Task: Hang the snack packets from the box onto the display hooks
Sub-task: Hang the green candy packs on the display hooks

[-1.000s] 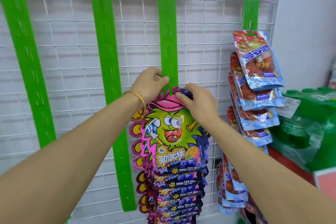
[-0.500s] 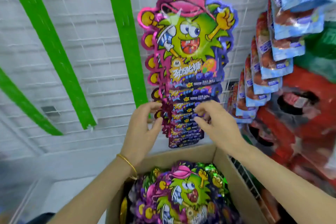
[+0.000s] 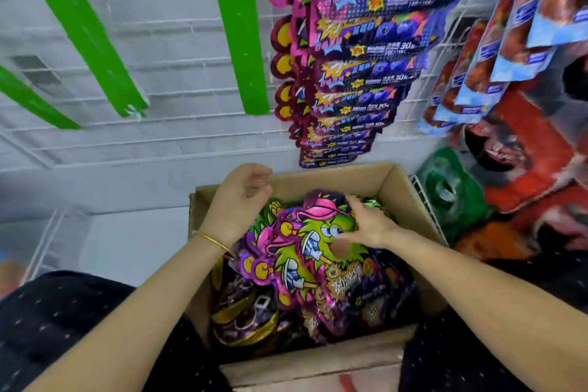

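My right hand (image 3: 369, 227) is grasping the top packet (image 3: 302, 251) in the box (image 3: 410, 200), lower centre. My left hand (image 3: 237, 205) is hovering, relaxed, empty.

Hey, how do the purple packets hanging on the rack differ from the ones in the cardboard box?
The hanging packets overlap in a neat column down the wire rack; the boxed packets lie in a loose pile in the cardboard box. The hanging packets show mostly their purple lower halves; the top boxed one shows its green cartoon face. Both carry the same design.
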`<state>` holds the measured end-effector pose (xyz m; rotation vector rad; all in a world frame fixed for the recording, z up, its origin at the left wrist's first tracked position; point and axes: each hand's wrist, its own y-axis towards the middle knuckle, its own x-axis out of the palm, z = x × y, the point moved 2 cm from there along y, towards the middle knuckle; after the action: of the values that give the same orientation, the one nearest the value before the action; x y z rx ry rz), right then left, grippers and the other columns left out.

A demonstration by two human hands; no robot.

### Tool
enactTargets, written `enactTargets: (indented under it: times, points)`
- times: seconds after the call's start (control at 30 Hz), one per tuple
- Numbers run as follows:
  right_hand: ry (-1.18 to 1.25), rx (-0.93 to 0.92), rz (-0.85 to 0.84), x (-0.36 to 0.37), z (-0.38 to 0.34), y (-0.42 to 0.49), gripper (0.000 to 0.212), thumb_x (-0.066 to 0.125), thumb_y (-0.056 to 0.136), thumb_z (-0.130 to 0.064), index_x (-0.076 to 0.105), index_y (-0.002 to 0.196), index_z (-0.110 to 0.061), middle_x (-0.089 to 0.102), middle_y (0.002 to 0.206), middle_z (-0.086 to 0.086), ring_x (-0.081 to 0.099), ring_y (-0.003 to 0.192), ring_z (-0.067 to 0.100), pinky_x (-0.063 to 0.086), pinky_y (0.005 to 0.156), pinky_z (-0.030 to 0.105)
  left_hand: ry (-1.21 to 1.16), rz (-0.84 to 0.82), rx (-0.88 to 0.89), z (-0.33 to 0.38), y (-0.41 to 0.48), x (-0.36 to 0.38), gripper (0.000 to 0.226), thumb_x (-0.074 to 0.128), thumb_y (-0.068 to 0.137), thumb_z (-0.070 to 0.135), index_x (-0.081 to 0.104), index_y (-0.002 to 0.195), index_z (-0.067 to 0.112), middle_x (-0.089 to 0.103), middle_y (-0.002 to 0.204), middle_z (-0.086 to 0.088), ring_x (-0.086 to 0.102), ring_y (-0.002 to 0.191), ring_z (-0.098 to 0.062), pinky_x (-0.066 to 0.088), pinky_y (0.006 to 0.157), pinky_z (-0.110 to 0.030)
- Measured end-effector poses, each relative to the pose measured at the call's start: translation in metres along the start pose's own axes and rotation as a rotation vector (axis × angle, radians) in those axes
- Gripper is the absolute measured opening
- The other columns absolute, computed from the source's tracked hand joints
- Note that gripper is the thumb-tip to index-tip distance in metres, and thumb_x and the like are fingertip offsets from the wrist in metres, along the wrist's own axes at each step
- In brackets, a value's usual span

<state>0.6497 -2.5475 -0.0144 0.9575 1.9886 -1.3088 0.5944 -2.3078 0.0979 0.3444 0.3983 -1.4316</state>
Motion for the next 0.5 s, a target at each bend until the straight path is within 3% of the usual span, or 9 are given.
enactTargets:
  times: [0.13, 0.27, 0.37, 0.5]
  points:
    - [-0.051, 0.041, 0.059, 0.016, 0.002, -0.001, 0.118, 0.074, 0.063, -0.060, -0.005, 0.146, -0.032, 0.017, 0.153, 0.007, 0.022, 0.140, 0.029, 0.034, 0.108, 0.049, 0.061, -0.027, 0.011, 0.001, 0.000, 0.001, 0.022, 0.056, 0.086, 0.007, 0.054, 0.103, 0.021, 0.059, 0.110, 0.002, 0.053, 0.091, 0.002, 0.041, 0.085, -0.013]
    - [-0.041, 0.081, 0.050, 0.012, 0.008, -0.004, 0.127, 0.072, 0.059, -0.066, -0.014, 0.146, -0.032, -0.004, 0.158, 0.005, 0.004, 0.145, 0.027, 0.023, 0.114, 0.049, 0.016, -0.026, -0.035, -0.003, 0.002, 0.002, 0.021, 0.057, 0.086, 0.007, 0.056, 0.099, 0.023, 0.060, 0.104, 0.006, 0.054, 0.092, 0.003, 0.046, 0.096, -0.031]
    - [-0.025, 0.090, 0.033, 0.014, 0.014, -0.004, 0.129, 0.071, 0.055, -0.070, -0.012, 0.146, -0.031, 0.006, 0.157, 0.004, 0.007, 0.145, 0.027, 0.024, 0.113, 0.049, -0.034, -0.036, -0.067, -0.005, 0.002, 0.002, 0.025, 0.057, 0.086, 0.009, 0.056, 0.091, 0.034, 0.061, 0.101, 0.010, 0.057, 0.101, -0.009, 0.048, 0.096, -0.043]
    - [-0.061, 0.074, 0.133, 0.016, 0.012, -0.010, 0.127, 0.071, 0.053, -0.072, -0.006, 0.146, -0.032, 0.023, 0.147, 0.007, 0.020, 0.140, 0.027, 0.028, 0.110, 0.047, -0.049, -0.034, -0.104, -0.010, 0.000, 0.002, 0.022, 0.057, 0.086, 0.009, 0.058, 0.094, 0.030, 0.062, 0.102, 0.006, 0.057, 0.103, -0.011, 0.049, 0.094, -0.042]
